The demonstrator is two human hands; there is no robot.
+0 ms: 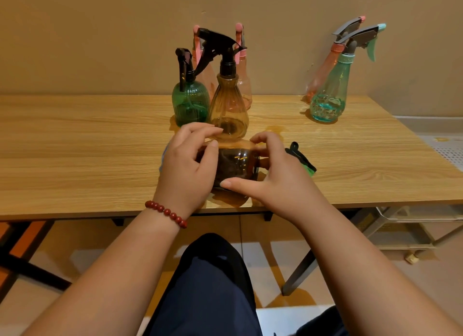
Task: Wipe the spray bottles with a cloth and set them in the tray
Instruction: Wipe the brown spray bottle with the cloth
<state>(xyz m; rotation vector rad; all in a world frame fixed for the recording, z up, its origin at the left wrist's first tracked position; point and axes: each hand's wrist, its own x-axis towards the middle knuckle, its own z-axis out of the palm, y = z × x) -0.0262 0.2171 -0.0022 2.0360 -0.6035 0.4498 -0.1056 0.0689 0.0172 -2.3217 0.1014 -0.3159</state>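
Left hand (186, 165) and right hand (273, 177) clasp brown bottle (235, 164) between them.

Light wood-grain table top (75, 145), mid frame: smooth, laminate look, slight sheen at front edge. Dark brown see-through plastic spray bottle (235, 165), centre: glossy, sharp white glints. Amber see-through plastic spray bottle (229, 107) just above it: fluted, shiny, w/ semi-matt black plastic trigger head (218, 45). Green ribbed see-through plastic bottle (190, 102), left of amber one: glossy. Teal see-through plastic bottle (329, 95), upper right: faceted base, shiny. Red bead bracelet (165, 211), lower left: polished. White perforated tray (443, 147), right edge: matt, material unclear. Beige wall (100, 35), top: matt.
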